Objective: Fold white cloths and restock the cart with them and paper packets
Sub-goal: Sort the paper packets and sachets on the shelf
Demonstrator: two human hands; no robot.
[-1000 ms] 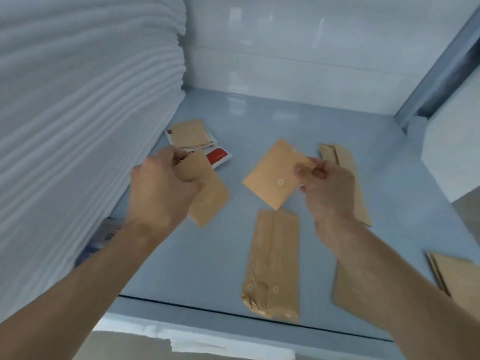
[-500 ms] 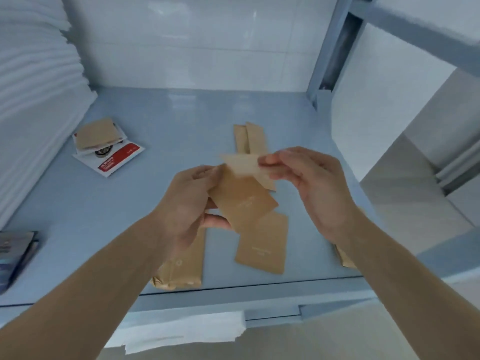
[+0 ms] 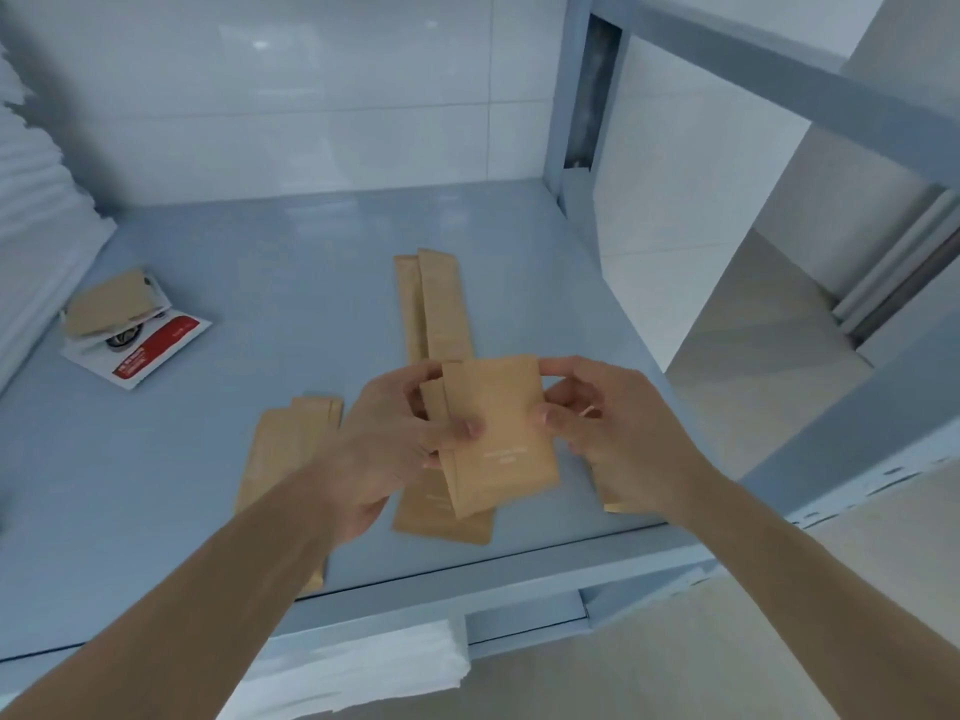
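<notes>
Both hands pinching small stack of paper packets (image 3: 496,433) above cart shelf (image 3: 260,283) — left hand (image 3: 384,449) gripping left edge, right hand (image 3: 597,428) right edge. I'm judging them light, thin, slippery — keeping fingertips at edges.

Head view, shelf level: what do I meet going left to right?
White cloth stack → red-and-white packet → brown packets lying flat → left hand → held packets → right hand.
</notes>
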